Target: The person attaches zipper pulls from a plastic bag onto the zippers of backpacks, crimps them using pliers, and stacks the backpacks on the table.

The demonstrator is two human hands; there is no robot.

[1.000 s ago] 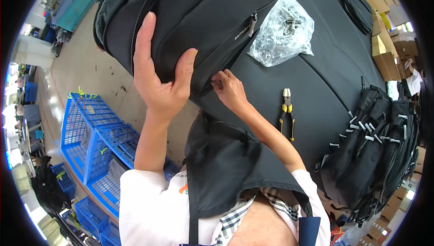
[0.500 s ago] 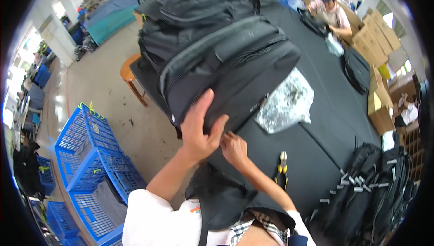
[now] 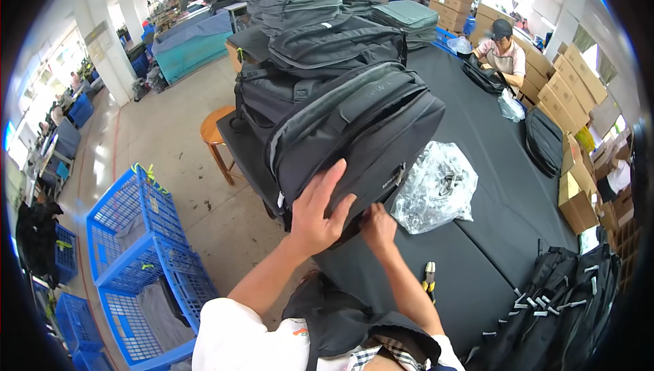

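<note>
A black backpack [image 3: 371, 143] lies on the table in front of me, its upper compartment unzipped and gaping. My left hand [image 3: 317, 214] rests on its near side, thumb and fingers spread. At the lower near edge of the bag is my right hand [image 3: 378, 229], fingers bent and pressed together. What they pinch is hidden against the bag. Right of the backpack lies a clear plastic bag [image 3: 436, 190] with small things inside that I cannot make out. Pliers with yellow and black handles [image 3: 428, 281] lie on the table near my right forearm.
More backpacks [image 3: 337, 44] are piled behind. Black straps with white tags [image 3: 545, 303] lie at the right. Blue crates [image 3: 139, 262] and a wooden stool [image 3: 214, 129] stand on the floor at the left. Across the black table [image 3: 477, 166], a person [image 3: 501, 57] handles a black bag near cardboard boxes [image 3: 572, 85].
My view has tilted up, so everything sits lower in the picture. Both hands stay at the backpack, the left spread on it and the right closed at its lower edge.
</note>
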